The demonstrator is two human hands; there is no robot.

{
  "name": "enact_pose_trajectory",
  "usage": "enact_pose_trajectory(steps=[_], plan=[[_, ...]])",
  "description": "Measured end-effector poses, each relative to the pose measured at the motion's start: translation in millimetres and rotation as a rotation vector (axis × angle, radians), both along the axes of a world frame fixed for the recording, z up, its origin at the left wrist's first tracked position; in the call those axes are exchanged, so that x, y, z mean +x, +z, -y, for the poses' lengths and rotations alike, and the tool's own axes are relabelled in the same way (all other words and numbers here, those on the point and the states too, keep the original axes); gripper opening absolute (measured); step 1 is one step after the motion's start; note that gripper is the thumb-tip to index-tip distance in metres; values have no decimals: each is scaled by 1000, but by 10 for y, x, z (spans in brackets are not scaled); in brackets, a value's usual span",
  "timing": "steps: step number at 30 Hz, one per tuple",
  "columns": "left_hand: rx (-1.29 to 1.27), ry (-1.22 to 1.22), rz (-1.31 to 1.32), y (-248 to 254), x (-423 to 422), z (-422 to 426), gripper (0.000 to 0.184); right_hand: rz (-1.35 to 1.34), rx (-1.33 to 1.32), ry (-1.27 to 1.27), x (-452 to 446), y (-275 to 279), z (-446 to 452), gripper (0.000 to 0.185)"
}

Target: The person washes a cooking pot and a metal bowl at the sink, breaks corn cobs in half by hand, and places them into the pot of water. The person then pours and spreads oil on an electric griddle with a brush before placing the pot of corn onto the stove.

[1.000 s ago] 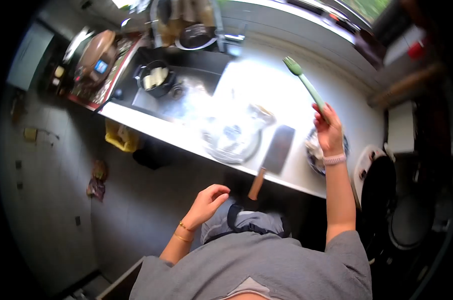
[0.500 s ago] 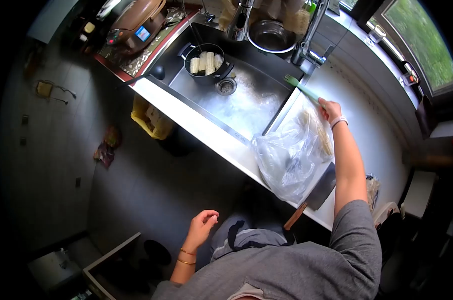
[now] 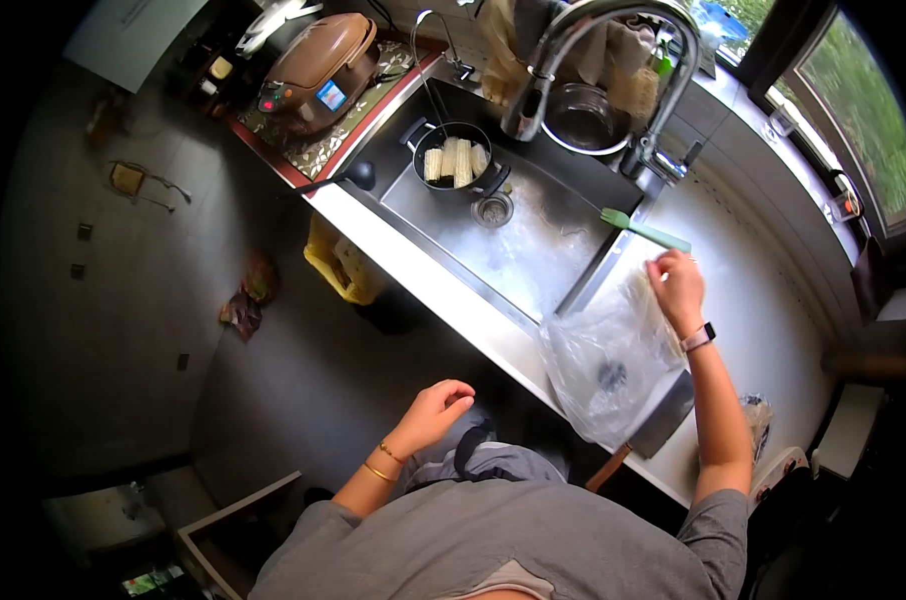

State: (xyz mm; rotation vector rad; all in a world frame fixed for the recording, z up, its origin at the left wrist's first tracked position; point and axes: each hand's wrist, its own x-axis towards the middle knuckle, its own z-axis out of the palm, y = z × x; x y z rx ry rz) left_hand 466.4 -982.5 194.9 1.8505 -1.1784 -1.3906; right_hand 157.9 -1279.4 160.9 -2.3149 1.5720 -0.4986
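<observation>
My right hand (image 3: 679, 287) is closed at the upper edge of a clear plastic bag (image 3: 603, 350), its fingers pinched on the film. Just beyond these fingers, a green brush (image 3: 645, 231) lies across the sink's rim and the counter. A cleaver (image 3: 663, 418) rests partly beside the bag, its wooden handle jutting over the counter's front edge. My left hand (image 3: 433, 413) hangs in front of my body, loosely curved, thumb and fingers apart, holding nothing. Inside the sink (image 3: 423, 212), a dark pot (image 3: 420, 150) contains several pieces of corn (image 3: 462, 163).
A tall faucet (image 3: 663, 150) and a metal bowl (image 3: 585, 118) are behind the sink. To the left are a black ladle (image 3: 359, 177) and a brown rice cooker (image 3: 318, 70). A yellow-lined bin (image 3: 338, 265) stands below the counter; a bag (image 3: 245, 308) lies on the floor.
My right hand has let go of the green brush, now lying at the sink's edge, and has moved down to the plastic bag. My left hand has risen slightly and its fingers have loosened.
</observation>
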Motion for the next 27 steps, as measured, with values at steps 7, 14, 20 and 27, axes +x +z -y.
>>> enact_pose_trajectory(steps=[7,14,20,27], plan=[[-161,-92,106,-308,1518,1310,21,27,198,384,2216,-337,261,34],[-230,190,31,-617,2948,1937,16,-270,169,191,4299,-1687,1428,50],[-58,231,-111,-925,3285,1923,16,-471,304,51,4759,-2062,1299,56],[-69,78,-119,-729,3161,2319,16,-499,524,217,4657,-1874,1485,48]])
